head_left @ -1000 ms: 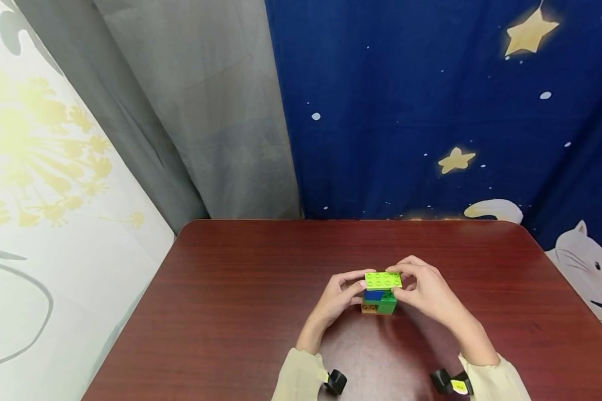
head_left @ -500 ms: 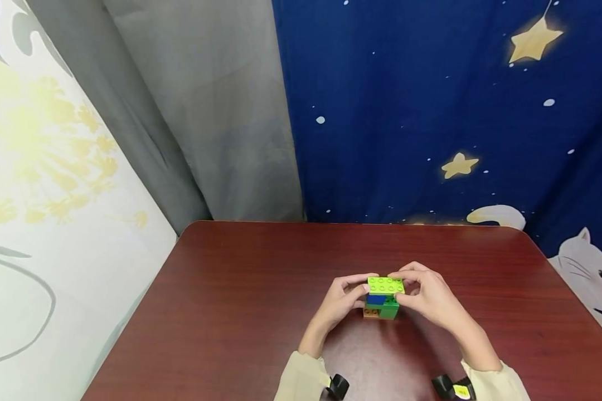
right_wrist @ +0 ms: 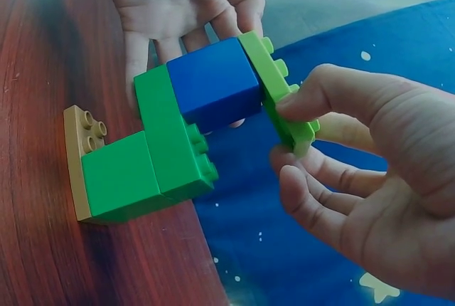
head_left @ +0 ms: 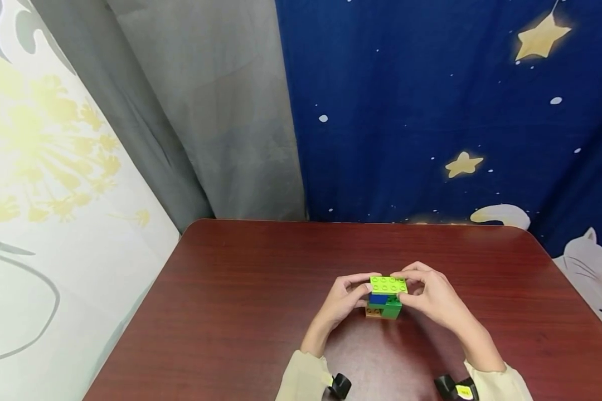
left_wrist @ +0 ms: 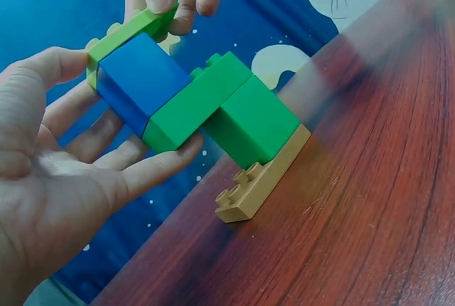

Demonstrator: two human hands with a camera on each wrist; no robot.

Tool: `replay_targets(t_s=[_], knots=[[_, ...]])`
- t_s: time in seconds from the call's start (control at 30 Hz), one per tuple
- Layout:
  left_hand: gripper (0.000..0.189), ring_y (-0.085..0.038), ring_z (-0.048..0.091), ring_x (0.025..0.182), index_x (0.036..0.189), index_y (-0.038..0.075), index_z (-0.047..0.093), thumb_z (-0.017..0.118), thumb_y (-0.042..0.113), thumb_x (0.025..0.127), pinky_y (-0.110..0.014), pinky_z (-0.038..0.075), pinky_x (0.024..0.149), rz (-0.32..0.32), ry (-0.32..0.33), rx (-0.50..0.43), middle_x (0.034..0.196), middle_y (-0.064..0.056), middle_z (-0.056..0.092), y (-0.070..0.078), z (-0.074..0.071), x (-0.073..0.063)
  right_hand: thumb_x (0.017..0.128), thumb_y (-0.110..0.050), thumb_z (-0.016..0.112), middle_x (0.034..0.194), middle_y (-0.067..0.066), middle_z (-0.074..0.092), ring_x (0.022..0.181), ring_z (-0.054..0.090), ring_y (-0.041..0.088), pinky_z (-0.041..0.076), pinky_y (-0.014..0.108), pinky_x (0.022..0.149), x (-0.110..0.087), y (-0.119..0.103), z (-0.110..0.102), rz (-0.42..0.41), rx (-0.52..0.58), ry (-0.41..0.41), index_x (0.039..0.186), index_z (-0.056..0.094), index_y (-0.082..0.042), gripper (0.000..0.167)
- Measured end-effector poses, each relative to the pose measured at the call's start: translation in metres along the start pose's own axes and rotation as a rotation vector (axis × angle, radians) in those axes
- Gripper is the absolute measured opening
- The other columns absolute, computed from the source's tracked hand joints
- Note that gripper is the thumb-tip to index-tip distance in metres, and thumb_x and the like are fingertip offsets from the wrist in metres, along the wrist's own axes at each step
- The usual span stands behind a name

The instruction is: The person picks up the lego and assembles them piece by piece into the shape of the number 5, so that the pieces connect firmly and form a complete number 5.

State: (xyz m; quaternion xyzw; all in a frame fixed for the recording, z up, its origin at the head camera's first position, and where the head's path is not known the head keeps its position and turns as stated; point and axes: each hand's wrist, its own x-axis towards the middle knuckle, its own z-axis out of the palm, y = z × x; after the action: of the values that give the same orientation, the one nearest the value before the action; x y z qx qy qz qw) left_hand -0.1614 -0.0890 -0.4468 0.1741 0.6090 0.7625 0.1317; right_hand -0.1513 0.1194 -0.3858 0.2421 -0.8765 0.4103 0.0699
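Note:
Toy building bricks stand stacked on the table. A thin tan brick (left_wrist: 264,183) forms the base, with a green block (left_wrist: 259,122) on one half of it. Across that lies a flatter green brick (left_wrist: 202,99), overhanging to the left and bearing a blue block (right_wrist: 215,82). On top is a lime green flat brick (head_left: 388,285), studs up, reaching out past the blue block to the right. My left hand (head_left: 342,301) grips its left end, thumb in front and fingers behind the stack. My right hand (head_left: 430,291) pinches its overhanging right end between thumb and fingers.
The dark red wooden table (head_left: 251,312) spreads around the stack, with a rounded far edge. Behind it hang a grey curtain (head_left: 221,111) and a blue star-patterned curtain (head_left: 381,111). A white patterned panel (head_left: 80,267) borders the left side.
The head view has shifted slightly. Both hands stay at the ends of the lime green brick, and the stack keeps its shape.

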Motion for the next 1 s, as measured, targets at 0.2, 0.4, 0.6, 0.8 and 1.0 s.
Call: replay_targets(t_s=[0.2, 0.4, 0.6, 0.8, 1.0], knots=[[0.032, -0.017, 0.062, 0.086, 0.122, -0.006, 0.057, 0.052, 0.004, 0.092, -0.051, 0.048, 0.078, -0.008, 0.016, 0.003, 0.111, -0.013, 0.062, 0.013, 0.002, -0.007, 0.068, 0.002, 0.072, 0.090, -0.005, 0.058, 0.075, 0.059, 0.007, 0.051, 0.025, 0.060, 0.000, 0.001, 0.004, 0.007, 0.019, -0.004, 0.101, 0.070, -0.006, 0.034], [0.031, -0.016, 0.062, 0.086, 0.122, -0.001, 0.059, 0.053, 0.006, 0.093, -0.047, 0.050, 0.076, -0.003, 0.027, -0.018, 0.112, -0.012, 0.062, -0.002, -0.001, -0.002, 0.069, 0.002, 0.073, 0.091, -0.004, 0.059, 0.075, 0.059, 0.008, 0.051, 0.025, 0.059, -0.001, 0.002, 0.004, 0.024, 0.035, -0.002, 0.102, 0.070, -0.005, 0.034], [0.030, -0.016, 0.063, 0.085, 0.121, 0.001, 0.061, 0.054, 0.008, 0.093, -0.041, 0.052, 0.073, 0.032, 0.011, 0.002, 0.111, -0.010, 0.063, -0.003, 0.000, 0.000, 0.070, 0.003, 0.073, 0.092, -0.002, 0.059, 0.074, 0.059, 0.009, 0.051, 0.025, 0.060, -0.002, 0.002, 0.002, 0.041, 0.052, 0.002, 0.103, 0.069, -0.002, 0.034], [0.030, -0.016, 0.062, 0.086, 0.120, 0.002, 0.062, 0.054, 0.009, 0.092, -0.038, 0.052, 0.072, 0.034, 0.010, 0.001, 0.111, -0.008, 0.063, -0.003, 0.000, 0.001, 0.070, 0.002, 0.072, 0.093, -0.001, 0.059, 0.076, 0.059, 0.010, 0.051, 0.025, 0.060, -0.003, 0.003, 0.002, 0.051, 0.056, 0.000, 0.105, 0.069, -0.002, 0.035], [0.030, -0.016, 0.062, 0.086, 0.120, 0.001, 0.062, 0.054, 0.008, 0.091, -0.037, 0.053, 0.072, 0.028, 0.013, -0.004, 0.111, -0.008, 0.063, -0.003, 0.001, 0.002, 0.070, 0.003, 0.072, 0.094, -0.001, 0.059, 0.076, 0.059, 0.011, 0.052, 0.025, 0.061, -0.003, 0.004, 0.002, 0.052, 0.066, 0.008, 0.105, 0.069, -0.001, 0.035]])
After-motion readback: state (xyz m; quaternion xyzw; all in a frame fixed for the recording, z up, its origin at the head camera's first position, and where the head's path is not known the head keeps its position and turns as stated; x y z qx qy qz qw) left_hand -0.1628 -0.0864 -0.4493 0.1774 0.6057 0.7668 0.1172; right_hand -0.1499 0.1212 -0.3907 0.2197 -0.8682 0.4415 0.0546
